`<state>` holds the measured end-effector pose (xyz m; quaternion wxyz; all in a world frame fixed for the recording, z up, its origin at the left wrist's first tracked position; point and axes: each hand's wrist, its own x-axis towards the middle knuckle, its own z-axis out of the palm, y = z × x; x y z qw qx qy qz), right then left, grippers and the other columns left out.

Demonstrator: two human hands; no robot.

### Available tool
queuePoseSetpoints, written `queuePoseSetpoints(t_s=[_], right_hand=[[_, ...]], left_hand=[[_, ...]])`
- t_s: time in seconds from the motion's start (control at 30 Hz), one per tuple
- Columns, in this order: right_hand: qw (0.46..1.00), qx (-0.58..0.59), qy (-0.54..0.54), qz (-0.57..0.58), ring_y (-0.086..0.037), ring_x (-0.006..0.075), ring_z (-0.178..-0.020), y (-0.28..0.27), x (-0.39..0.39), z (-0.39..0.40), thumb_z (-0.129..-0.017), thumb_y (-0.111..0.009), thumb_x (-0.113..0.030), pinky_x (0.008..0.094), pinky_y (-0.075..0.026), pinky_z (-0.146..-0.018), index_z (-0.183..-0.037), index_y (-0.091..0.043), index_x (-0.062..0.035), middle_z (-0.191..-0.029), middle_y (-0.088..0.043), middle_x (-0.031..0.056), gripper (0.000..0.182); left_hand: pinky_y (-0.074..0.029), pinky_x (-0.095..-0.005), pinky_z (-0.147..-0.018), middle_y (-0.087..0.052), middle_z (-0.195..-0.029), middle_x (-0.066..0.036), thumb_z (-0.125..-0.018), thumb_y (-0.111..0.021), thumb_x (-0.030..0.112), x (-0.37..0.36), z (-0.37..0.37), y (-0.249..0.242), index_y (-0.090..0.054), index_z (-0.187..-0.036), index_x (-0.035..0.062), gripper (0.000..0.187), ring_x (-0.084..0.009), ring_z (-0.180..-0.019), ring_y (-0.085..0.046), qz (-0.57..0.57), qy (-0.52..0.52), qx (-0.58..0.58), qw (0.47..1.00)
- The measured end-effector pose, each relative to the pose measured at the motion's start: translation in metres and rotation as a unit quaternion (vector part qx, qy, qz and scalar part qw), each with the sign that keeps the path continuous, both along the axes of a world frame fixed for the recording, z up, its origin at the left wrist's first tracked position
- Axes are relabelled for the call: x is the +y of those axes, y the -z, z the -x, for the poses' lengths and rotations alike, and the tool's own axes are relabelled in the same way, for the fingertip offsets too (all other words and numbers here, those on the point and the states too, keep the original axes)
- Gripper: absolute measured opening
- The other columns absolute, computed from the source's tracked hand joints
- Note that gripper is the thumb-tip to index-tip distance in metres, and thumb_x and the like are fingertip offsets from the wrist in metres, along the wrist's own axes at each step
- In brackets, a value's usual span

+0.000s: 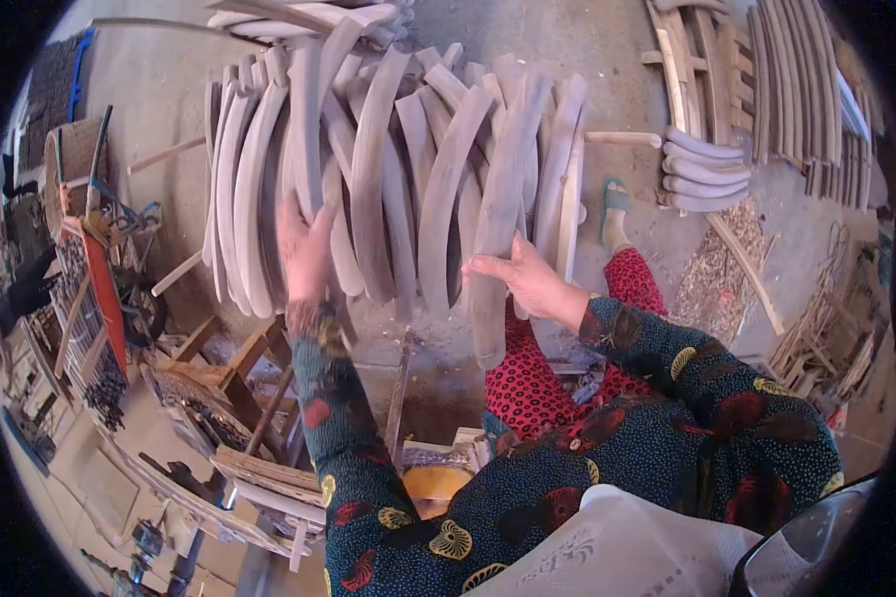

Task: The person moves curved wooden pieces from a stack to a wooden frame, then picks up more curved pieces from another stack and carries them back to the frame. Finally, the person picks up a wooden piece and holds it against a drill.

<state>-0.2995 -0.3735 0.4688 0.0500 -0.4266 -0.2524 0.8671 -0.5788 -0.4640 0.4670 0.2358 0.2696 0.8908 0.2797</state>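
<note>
A large pile of curved, pale wooden pieces (368, 189) lies in front of me. My right hand (533, 281) is at the pile's near right side, its thumb and fingers around the lower part of one long curved wooden piece (508, 169). At the left part of the pile is my left hand (306, 244), slightly blurred, with its thumb apart from the fingers. It lies against the lower end of another curved piece (306, 119); whether it grips that piece is unclear.
More curved pieces (707, 171) are stacked at the right, near a wooden pallet (742, 80) and wood shavings (719, 264). A wooden frame (234, 373) stands at the lower left, near an orange panel (105, 298). A yellow round object (436, 485) is close to my body.
</note>
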Motion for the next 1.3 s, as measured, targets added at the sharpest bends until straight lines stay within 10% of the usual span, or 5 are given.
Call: queuePoseSetpoints(t_s=[0.1,0.23,0.67,1.1,1.3], right_hand=[[0.998,-0.021,0.035,-0.048,-0.061,0.0143,-0.085,-0.003,0.000,-0.002,-0.083,-0.068,-0.010,0.0310,-0.051,-0.079,-0.122,-0.039,0.0002,-0.098,-0.062,0.0081,0.051],[0.991,-0.047,0.081,-0.098,-0.059,0.0148,-0.095,-0.018,0.006,-0.007,-0.082,-0.066,-0.003,0.0301,-0.048,-0.086,-0.124,-0.040,0.0016,-0.107,-0.059,0.0086,0.050],[0.910,-0.124,0.021,-0.395,-0.039,0.0329,-0.122,-0.015,0.108,-0.137,-0.096,-0.044,-0.022,0.0382,-0.029,-0.106,-0.141,-0.029,-0.0031,-0.125,-0.043,0.0221,0.051],[0.939,-0.108,0.099,-0.310,-0.043,0.0270,-0.107,0.005,0.175,-0.210,-0.073,-0.064,0.001,0.0330,-0.038,-0.095,-0.140,-0.031,-0.0090,-0.115,-0.041,0.0148,0.075],[0.978,0.016,0.178,-0.110,-0.048,0.0225,-0.116,0.017,0.205,-0.250,-0.073,-0.051,0.004,0.0308,-0.038,-0.098,-0.139,-0.028,0.0015,-0.125,-0.048,0.0140,0.070]], left_hand=[[-0.048,-0.0298,-0.082,-0.063,-0.101,-0.010,-0.087,-0.061,0.039,-0.016,-0.018,-0.012,-0.049,-0.122,-0.0008,0.054,-0.0161,-0.095,-0.059,-0.030,-0.113,-0.437,0.892],[-0.052,-0.0293,-0.076,-0.062,-0.100,-0.009,-0.093,-0.055,0.026,0.011,-0.082,-0.016,-0.044,-0.126,0.0012,0.043,-0.0165,-0.085,-0.062,-0.132,-0.075,-0.575,0.804],[-0.024,-0.0299,-0.109,-0.035,-0.143,-0.017,-0.097,-0.047,0.029,0.163,-0.272,-0.020,-0.019,-0.142,-0.0079,0.065,-0.0251,-0.133,-0.032,-0.059,0.053,-0.413,0.907],[-0.050,-0.0301,-0.085,-0.054,-0.113,-0.008,-0.079,-0.065,-0.004,0.252,-0.378,-0.015,-0.039,-0.125,0.0028,0.053,-0.0163,-0.099,-0.057,-0.172,-0.135,-0.383,0.897],[-0.048,-0.0342,-0.086,-0.057,-0.108,-0.013,-0.089,-0.057,0.013,0.252,-0.409,-0.030,-0.029,-0.135,0.0019,0.055,-0.0196,-0.096,-0.059,-0.166,-0.058,-0.350,0.920]])
